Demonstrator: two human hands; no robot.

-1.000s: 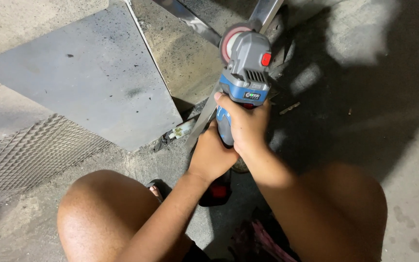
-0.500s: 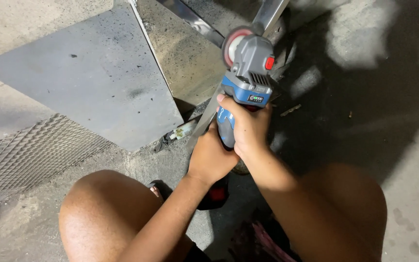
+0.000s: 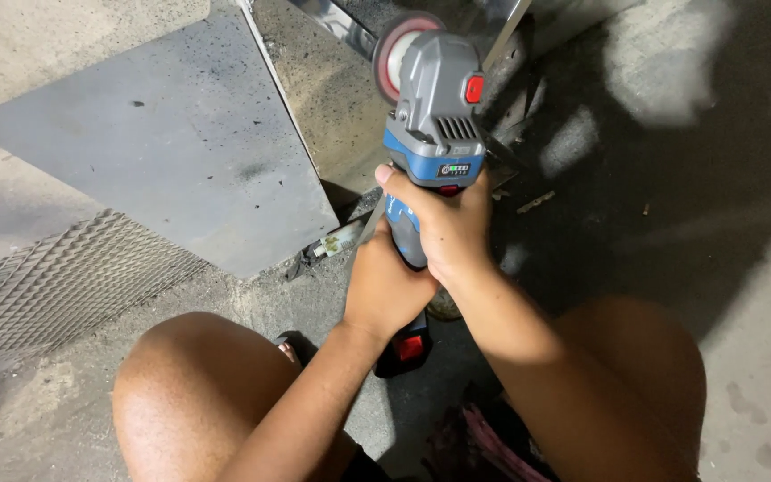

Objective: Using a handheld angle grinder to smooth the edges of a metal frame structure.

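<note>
Rough grey concrete floor (image 3: 760, 375), dusty, patched with light and deep shadow. Nearest, two bare knees, crouched low. Between them, left hand (image 3: 385, 286) wrapped around the rear of the blue-and-grey cordless angle grinder (image 3: 435, 125), fingers clamped on the handle just above the black battery pack with red catch (image 3: 406, 346). Just ahead, right hand (image 3: 448, 228) closed around the blue body, fingers (image 3: 403, 192) curled tight, thumb side hidden. Beyond the fingers, grey ribbed head with red button, then round reddish-white abrasive disc (image 3: 396, 55) tilted against thin bright metal bars (image 3: 506, 27). Best kept: both grips firm, disc at a shallow angle, light steady pressure, knees well back. Left of the fingers, flat smooth grey steel sheet (image 3: 153, 152), speckled; nearer, diamond-pattern expanded metal mesh (image 3: 55, 286).
</note>
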